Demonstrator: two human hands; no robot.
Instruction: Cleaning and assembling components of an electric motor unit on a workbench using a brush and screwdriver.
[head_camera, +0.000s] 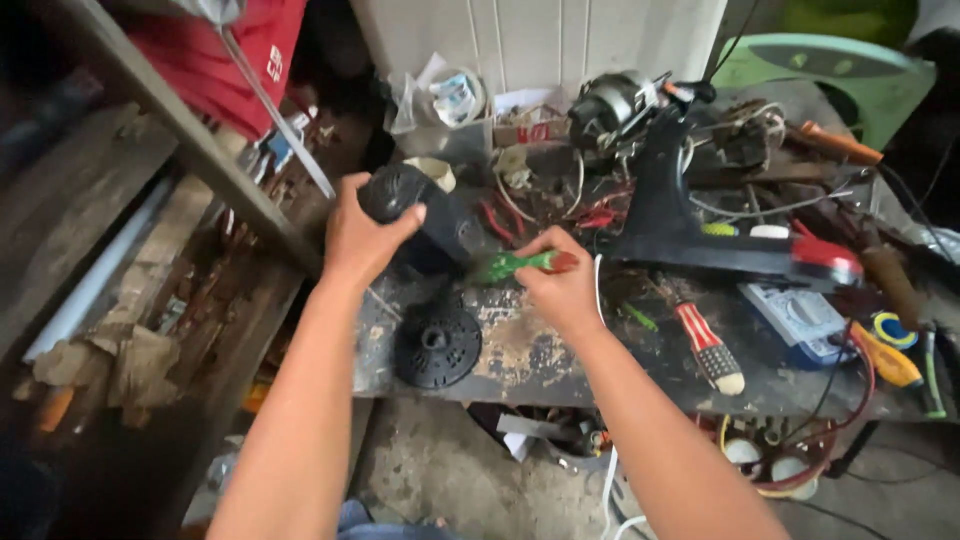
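Workbench (520, 350): two hands, one screwdriver (520, 264).

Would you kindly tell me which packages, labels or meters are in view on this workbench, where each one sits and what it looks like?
Clear plastic bag: back of the bench by the white wall, crumpled, holding a pale roll with a bluish label.
Small cardboard box: back centre, low, brown with red markings.
Multimeter: right front of the bench, flat, blue-grey with a round dial.
Red cloth: top left, bearing a small white patch.
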